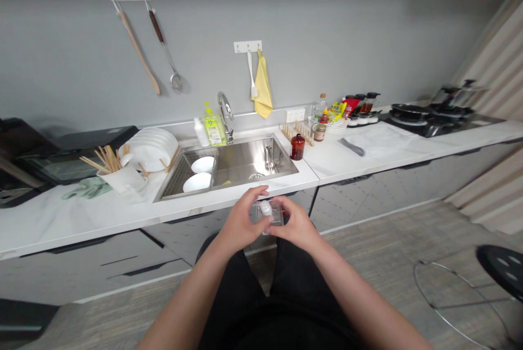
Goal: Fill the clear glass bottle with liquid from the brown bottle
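**Container [275, 216] held two-handed before the sink [241, 162]**

Clear-walled, with a white knob [266, 207] showing at the top; exact kind cannot be told, the outline being blurred and partly covered. It is held clear of any surface, in front of the near edge of the tabletop [327, 171] and above the dark-clothed legs [294, 273]. Left hand [245, 220] is set at one side, right hand [300, 225] at the other, so tipping is probably resisted and the weight shared. Fingers of both are curled around the container in a grip, thumbs brought to the near side. By being centred close to the body, the knob is apparently left in plain view.

Two white bowls [198, 182] are set at the left end of the sink, in a draining basket [186, 162], presumably so that water is shed into the basin. A yellow-green soap bottle [214, 131] is stood left of the faucet [223, 107], likely for easy reach when washing. An amber bottle [297, 146] is placed just beside the right rim.

On the wall, a yellow cloth [263, 88] and a white brush [251, 74] are hung from a hook rail [241, 45]; air drying is judged the reason. Far left, chopsticks [107, 158] are stood upright in a white holder [122, 180], ends fanned, probably for quick picking.
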`<control>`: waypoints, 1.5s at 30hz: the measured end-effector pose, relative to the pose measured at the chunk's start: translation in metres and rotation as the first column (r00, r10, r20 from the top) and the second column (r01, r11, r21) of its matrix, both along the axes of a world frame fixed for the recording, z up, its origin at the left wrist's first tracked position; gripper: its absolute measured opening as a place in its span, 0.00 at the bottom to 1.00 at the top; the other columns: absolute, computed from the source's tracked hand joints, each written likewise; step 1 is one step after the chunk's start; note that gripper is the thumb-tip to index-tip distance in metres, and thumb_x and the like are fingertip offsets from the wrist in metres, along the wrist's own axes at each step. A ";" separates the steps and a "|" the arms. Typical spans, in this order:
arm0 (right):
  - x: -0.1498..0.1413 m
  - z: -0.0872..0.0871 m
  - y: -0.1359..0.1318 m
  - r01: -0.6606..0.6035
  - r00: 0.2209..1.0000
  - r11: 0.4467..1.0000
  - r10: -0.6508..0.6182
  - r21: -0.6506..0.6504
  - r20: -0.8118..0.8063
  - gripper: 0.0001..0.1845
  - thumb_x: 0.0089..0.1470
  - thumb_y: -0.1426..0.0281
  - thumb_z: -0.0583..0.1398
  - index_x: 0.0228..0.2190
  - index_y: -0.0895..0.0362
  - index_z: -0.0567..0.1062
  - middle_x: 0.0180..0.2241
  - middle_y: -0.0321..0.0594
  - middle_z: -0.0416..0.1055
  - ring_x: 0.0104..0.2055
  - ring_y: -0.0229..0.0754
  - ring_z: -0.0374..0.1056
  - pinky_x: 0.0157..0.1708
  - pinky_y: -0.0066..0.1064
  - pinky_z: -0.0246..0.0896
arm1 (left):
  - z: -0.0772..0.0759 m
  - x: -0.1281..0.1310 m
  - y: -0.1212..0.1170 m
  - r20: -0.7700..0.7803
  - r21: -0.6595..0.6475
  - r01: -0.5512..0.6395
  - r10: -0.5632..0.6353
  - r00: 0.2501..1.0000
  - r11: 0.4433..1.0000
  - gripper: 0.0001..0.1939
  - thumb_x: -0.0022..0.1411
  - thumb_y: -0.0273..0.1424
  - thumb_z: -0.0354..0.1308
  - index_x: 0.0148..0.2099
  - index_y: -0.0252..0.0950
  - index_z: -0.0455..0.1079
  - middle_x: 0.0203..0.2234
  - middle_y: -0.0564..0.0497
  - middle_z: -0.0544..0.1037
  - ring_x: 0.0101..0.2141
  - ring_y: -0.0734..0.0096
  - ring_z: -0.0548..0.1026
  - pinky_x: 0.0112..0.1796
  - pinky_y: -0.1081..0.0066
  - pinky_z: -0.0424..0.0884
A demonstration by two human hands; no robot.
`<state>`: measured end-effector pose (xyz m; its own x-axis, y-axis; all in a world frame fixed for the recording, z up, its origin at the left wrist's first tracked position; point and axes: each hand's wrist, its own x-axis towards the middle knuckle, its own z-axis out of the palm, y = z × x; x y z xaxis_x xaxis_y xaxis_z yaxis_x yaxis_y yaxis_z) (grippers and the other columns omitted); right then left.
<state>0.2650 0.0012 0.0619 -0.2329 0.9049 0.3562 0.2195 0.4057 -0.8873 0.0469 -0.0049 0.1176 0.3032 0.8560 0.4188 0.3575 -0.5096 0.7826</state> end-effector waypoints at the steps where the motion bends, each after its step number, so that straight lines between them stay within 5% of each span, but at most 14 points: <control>1: 0.000 -0.001 0.001 0.006 1.000 1.000 -0.006 -0.004 -0.003 0.37 0.46 0.61 0.83 0.56 0.49 0.81 0.54 0.43 0.86 0.54 0.57 0.83 0.51 0.44 0.75 | -0.002 0.000 0.001 0.006 -0.006 -0.055 0.055 0.998 0.998 0.37 0.61 0.30 0.74 0.71 0.41 0.72 0.62 0.41 0.84 0.64 0.47 0.81 0.70 0.44 0.72; 4: 0.000 -0.003 0.004 -0.004 1.000 1.000 0.004 -0.003 -0.015 0.38 0.46 0.59 0.84 0.56 0.49 0.81 0.54 0.43 0.86 0.53 0.56 0.83 0.50 0.44 0.76 | -0.008 -0.001 0.005 0.059 -0.049 -0.026 0.029 0.998 0.998 0.32 0.66 0.30 0.70 0.71 0.42 0.71 0.55 0.44 0.87 0.63 0.49 0.83 0.72 0.44 0.70; 7: -0.001 -0.004 0.007 -0.014 1.000 1.000 0.014 0.000 -0.024 0.37 0.46 0.58 0.84 0.56 0.49 0.81 0.54 0.42 0.86 0.53 0.56 0.83 0.50 0.43 0.76 | -0.015 -0.003 0.009 0.124 -0.062 0.140 -0.132 0.984 0.988 0.40 0.69 0.30 0.66 0.79 0.44 0.62 0.65 0.40 0.82 0.71 0.51 0.78 0.74 0.46 0.68; 9: -0.001 -0.004 0.008 -0.014 0.999 1.000 0.014 -0.005 -0.029 0.37 0.46 0.59 0.84 0.56 0.48 0.81 0.54 0.43 0.86 0.54 0.57 0.83 0.51 0.44 0.76 | -0.020 -0.003 0.012 0.140 -0.052 0.102 -0.094 0.986 0.993 0.43 0.65 0.32 0.72 0.79 0.43 0.63 0.68 0.39 0.80 0.69 0.49 0.78 0.72 0.47 0.71; 13: -0.002 -0.005 0.009 -0.014 0.999 1.000 0.014 -0.009 -0.032 0.38 0.46 0.57 0.84 0.56 0.48 0.80 0.53 0.42 0.86 0.53 0.57 0.84 0.52 0.45 0.77 | -0.027 -0.001 0.019 0.175 -0.120 -0.048 0.069 0.982 0.992 0.36 0.60 0.34 0.78 0.69 0.41 0.73 0.50 0.45 0.87 0.54 0.54 0.86 0.64 0.51 0.78; 24: 0.001 -0.010 0.010 -0.180 0.976 0.979 0.166 -0.092 -0.138 0.42 0.43 0.55 0.86 0.56 0.48 0.81 0.56 0.43 0.86 0.54 0.56 0.84 0.57 0.47 0.79 | -0.021 -0.011 0.017 0.324 -0.231 0.123 -0.043 0.945 0.965 0.38 0.57 0.36 0.84 0.67 0.39 0.78 0.43 0.45 0.92 0.54 0.49 0.89 0.66 0.49 0.78; 35: 0.002 -0.013 0.011 -0.070 0.994 0.997 0.066 -0.042 -0.086 0.40 0.45 0.56 0.86 0.56 0.48 0.81 0.53 0.42 0.87 0.52 0.55 0.84 0.55 0.46 0.79 | -0.037 -0.003 0.019 0.213 -0.165 -0.030 0.065 0.975 0.986 0.33 0.60 0.36 0.80 0.65 0.42 0.79 0.49 0.45 0.91 0.56 0.49 0.88 0.67 0.47 0.78; 41: 0.009 -0.020 0.018 -0.203 0.971 0.971 0.184 -0.125 -0.151 0.44 0.44 0.55 0.86 0.59 0.48 0.81 0.57 0.43 0.86 0.55 0.56 0.83 0.60 0.47 0.78 | -0.041 0.000 0.023 0.237 -0.227 0.070 -0.015 0.971 0.971 0.34 0.62 0.36 0.79 0.69 0.41 0.79 0.47 0.45 0.92 0.57 0.48 0.89 0.69 0.45 0.76; 45: 0.021 -0.028 0.034 -0.161 0.977 0.978 0.139 -0.135 -0.159 0.43 0.45 0.50 0.85 0.57 0.48 0.80 0.55 0.43 0.85 0.54 0.56 0.83 0.58 0.47 0.78 | -0.051 -0.009 0.038 0.232 -0.156 0.134 -0.096 0.968 0.979 0.37 0.68 0.40 0.76 0.75 0.43 0.72 0.60 0.40 0.88 0.65 0.48 0.84 0.71 0.45 0.73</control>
<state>0.2860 0.0349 0.0340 -0.3251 0.9084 0.2630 0.0281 0.2872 -0.9574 0.0375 0.0331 0.0665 0.3197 0.8848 0.3389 0.1117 -0.3904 0.9138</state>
